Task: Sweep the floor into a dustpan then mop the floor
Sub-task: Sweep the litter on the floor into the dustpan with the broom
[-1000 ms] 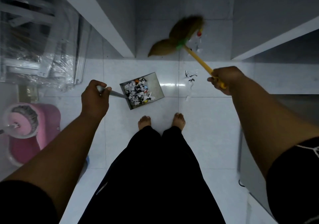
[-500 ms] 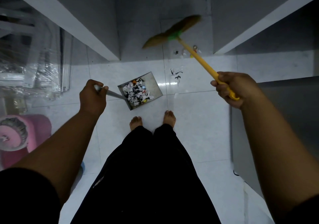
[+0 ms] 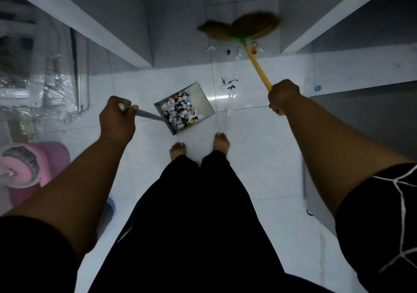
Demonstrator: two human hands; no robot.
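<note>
My left hand (image 3: 117,117) grips the long metal handle of a grey dustpan (image 3: 202,96) that holds a heap of white, black and coloured scraps. The pan sits low over the white tiled floor, just ahead of my bare feet. My right hand (image 3: 283,96) grips the yellow stick of a broom (image 3: 242,27). Its brown bristle head is blurred and lies far ahead, between two grey walls. Loose scraps (image 3: 237,52) lie just in front of the bristles. A second small patch of black and white bits (image 3: 230,85) lies right of the pan.
A pink mop bucket (image 3: 29,166) with a spinner stands at lower left. Plastic-wrapped metal frames (image 3: 40,76) lean at the left. Grey walls (image 3: 108,21) flank a narrow passage ahead. A small blue object (image 3: 317,88) lies by the right wall.
The broom head has swung right and turned broadside behind the far scraps. My right hand moved up and forward along the stick. The dustpan has stayed about where it was.
</note>
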